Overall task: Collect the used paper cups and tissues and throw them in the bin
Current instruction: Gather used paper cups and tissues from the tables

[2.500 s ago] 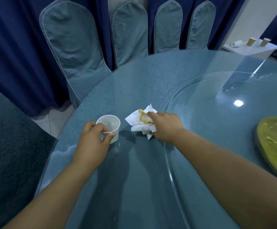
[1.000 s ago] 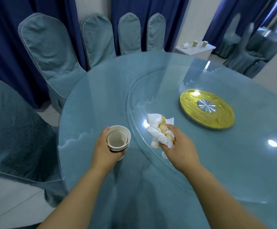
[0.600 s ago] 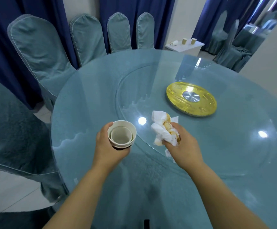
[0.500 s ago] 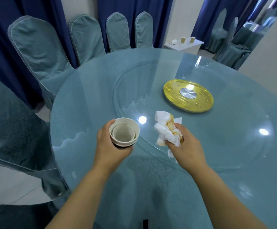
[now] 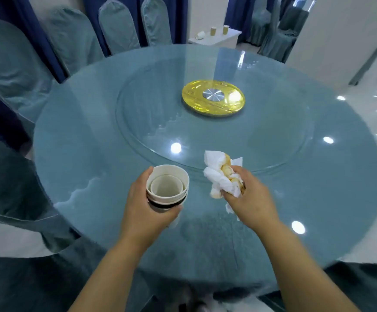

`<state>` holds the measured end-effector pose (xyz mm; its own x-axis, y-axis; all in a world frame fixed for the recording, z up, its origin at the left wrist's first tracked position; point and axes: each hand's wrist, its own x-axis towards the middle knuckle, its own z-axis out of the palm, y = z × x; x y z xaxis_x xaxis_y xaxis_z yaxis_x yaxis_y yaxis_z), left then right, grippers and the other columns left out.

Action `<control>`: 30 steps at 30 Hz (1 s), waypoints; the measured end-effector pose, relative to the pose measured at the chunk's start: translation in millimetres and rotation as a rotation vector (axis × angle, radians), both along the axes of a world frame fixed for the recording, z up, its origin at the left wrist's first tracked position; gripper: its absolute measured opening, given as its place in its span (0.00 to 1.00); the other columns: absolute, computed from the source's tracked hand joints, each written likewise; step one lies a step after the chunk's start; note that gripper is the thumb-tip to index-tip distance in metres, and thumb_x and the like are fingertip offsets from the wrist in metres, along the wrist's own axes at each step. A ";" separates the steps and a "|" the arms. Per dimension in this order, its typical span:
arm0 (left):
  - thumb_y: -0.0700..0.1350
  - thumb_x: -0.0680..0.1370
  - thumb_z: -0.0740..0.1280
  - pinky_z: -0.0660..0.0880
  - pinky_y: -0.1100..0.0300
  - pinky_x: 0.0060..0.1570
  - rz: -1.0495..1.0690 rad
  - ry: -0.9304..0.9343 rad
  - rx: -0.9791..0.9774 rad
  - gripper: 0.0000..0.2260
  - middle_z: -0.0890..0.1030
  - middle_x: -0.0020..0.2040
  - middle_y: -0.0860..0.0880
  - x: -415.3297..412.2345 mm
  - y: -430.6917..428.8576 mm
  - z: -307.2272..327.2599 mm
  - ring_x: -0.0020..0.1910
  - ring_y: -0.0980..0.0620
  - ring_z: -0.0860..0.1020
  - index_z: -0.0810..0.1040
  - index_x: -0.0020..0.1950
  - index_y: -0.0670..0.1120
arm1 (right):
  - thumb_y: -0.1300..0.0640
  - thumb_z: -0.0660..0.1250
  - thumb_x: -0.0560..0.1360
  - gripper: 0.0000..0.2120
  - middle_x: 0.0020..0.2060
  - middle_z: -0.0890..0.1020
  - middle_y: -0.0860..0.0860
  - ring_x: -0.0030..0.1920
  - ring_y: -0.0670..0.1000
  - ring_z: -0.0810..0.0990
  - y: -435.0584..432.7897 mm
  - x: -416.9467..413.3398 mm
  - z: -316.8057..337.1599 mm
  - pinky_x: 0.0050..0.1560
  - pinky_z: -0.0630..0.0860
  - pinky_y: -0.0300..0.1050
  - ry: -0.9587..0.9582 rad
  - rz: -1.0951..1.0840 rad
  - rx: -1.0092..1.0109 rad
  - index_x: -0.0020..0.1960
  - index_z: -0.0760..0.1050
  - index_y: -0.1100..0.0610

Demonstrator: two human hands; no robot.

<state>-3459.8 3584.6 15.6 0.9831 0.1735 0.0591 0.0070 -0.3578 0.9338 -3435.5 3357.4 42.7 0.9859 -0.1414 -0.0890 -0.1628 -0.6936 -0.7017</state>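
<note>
My left hand [image 5: 148, 212] grips a stack of white paper cups [image 5: 167, 188], held upright above the near edge of the round glass-topped table [image 5: 81, 140]. My right hand [image 5: 249, 199] clutches crumpled white tissues [image 5: 219, 174] with yellow-brown stains, lifted off the table just right of the cups. Far off, two brown paper cups [image 5: 219, 30] and a lying white cup [image 5: 199, 36] sit on a white side table [image 5: 225, 39]. No bin is in view.
A gold turntable hub [image 5: 213, 98] sits at the centre of the glass lazy Susan [image 5: 138, 122]. Covered blue-grey chairs [image 5: 70, 37] ring the table's left and far side, with more chairs [image 5: 273, 34] at back right. Blue curtains hang behind; white floor shows at right.
Both hands lifted the cup and tissues off the table. The cup now sits in a stack in my left hand. The view has pulled back and swung right, showing the whole table.
</note>
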 end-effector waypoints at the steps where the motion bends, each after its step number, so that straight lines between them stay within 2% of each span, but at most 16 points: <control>1: 0.58 0.55 0.76 0.72 0.49 0.64 -0.022 0.002 -0.010 0.45 0.70 0.65 0.56 -5.9 -2.4 -0.3 0.63 0.56 0.72 0.65 0.71 0.57 | 0.49 0.69 0.73 0.27 0.56 0.78 0.46 0.53 0.50 0.77 -2.7 -10.9 2.5 0.49 0.74 0.46 0.002 -0.014 -0.039 0.69 0.65 0.42; 5: 0.58 0.54 0.75 0.72 0.48 0.64 -0.157 -0.006 -0.041 0.45 0.70 0.65 0.56 -27.9 -11.0 -1.8 0.63 0.55 0.73 0.65 0.70 0.58 | 0.47 0.68 0.73 0.29 0.58 0.77 0.48 0.56 0.53 0.76 -6.0 -62.5 13.8 0.53 0.74 0.49 -0.004 -0.057 -0.221 0.72 0.63 0.44; 9: 0.55 0.56 0.78 0.72 0.49 0.64 -0.299 -0.034 -0.037 0.41 0.71 0.64 0.58 -58.9 -15.0 -2.2 0.63 0.56 0.73 0.65 0.65 0.67 | 0.46 0.67 0.74 0.30 0.58 0.76 0.50 0.57 0.54 0.75 -1.0 -127.5 16.9 0.52 0.73 0.48 0.011 -0.129 -0.335 0.73 0.61 0.46; 12: 0.47 0.60 0.82 0.71 0.49 0.65 -0.383 -0.005 -0.042 0.42 0.71 0.65 0.57 -83.7 -22.5 -4.3 0.63 0.55 0.72 0.65 0.68 0.62 | 0.48 0.66 0.74 0.29 0.58 0.77 0.51 0.56 0.55 0.75 -2.7 -178.9 14.1 0.52 0.75 0.50 0.015 -0.188 -0.383 0.73 0.62 0.47; 14: 0.45 0.60 0.82 0.71 0.48 0.65 -0.434 -0.009 -0.044 0.43 0.71 0.66 0.57 -98.9 -33.5 -3.1 0.64 0.55 0.72 0.64 0.70 0.59 | 0.50 0.66 0.74 0.28 0.58 0.77 0.51 0.56 0.55 0.75 -10.3 -212.8 15.1 0.52 0.76 0.52 0.010 -0.243 -0.405 0.72 0.62 0.46; 18: 0.46 0.60 0.82 0.70 0.48 0.65 -0.572 -0.040 -0.041 0.44 0.70 0.67 0.55 -128.6 -73.1 9.8 0.65 0.53 0.71 0.64 0.71 0.56 | 0.51 0.67 0.74 0.29 0.61 0.76 0.49 0.57 0.54 0.75 -38.9 -275.5 24.4 0.51 0.76 0.51 -0.026 -0.412 -0.432 0.72 0.62 0.45; 20: 0.50 0.58 0.81 0.71 0.48 0.65 -0.641 -0.056 -0.078 0.45 0.71 0.67 0.56 -144.3 -96.8 17.5 0.66 0.53 0.71 0.64 0.71 0.56 | 0.50 0.68 0.74 0.29 0.62 0.75 0.49 0.57 0.54 0.75 -55.1 -304.4 28.4 0.51 0.76 0.51 -0.040 -0.485 -0.443 0.72 0.62 0.45; 23: 0.57 0.55 0.78 0.72 0.49 0.64 -0.733 -0.049 -0.163 0.43 0.72 0.66 0.57 -168.7 -135.7 28.7 0.65 0.54 0.73 0.66 0.67 0.63 | 0.48 0.68 0.74 0.29 0.61 0.76 0.49 0.56 0.53 0.75 -82.1 -341.6 33.0 0.51 0.76 0.49 -0.050 -0.579 -0.448 0.72 0.63 0.45; 25: 0.58 0.55 0.78 0.74 0.49 0.62 -0.796 -0.044 -0.209 0.40 0.73 0.66 0.58 -186.1 -165.1 35.0 0.65 0.53 0.73 0.66 0.64 0.68 | 0.48 0.68 0.74 0.28 0.61 0.76 0.48 0.56 0.52 0.75 -104.7 -364.5 35.0 0.49 0.74 0.45 -0.047 -0.632 -0.454 0.72 0.63 0.45; 28: 0.58 0.56 0.79 0.73 0.49 0.63 -0.876 -0.085 -0.222 0.39 0.73 0.65 0.59 -212.9 -214.6 42.8 0.64 0.55 0.74 0.66 0.64 0.68 | 0.49 0.67 0.74 0.28 0.60 0.76 0.49 0.55 0.52 0.74 -144.5 -398.3 37.5 0.46 0.68 0.41 -0.018 -0.683 -0.459 0.72 0.63 0.45; 30: 0.53 0.58 0.82 0.73 0.52 0.64 -0.912 -0.103 -0.225 0.40 0.74 0.64 0.59 -231.3 -252.5 48.2 0.63 0.58 0.73 0.65 0.64 0.66 | 0.49 0.67 0.74 0.28 0.60 0.76 0.49 0.56 0.52 0.75 -177.1 -420.1 39.0 0.46 0.67 0.40 -0.011 -0.708 -0.460 0.72 0.63 0.45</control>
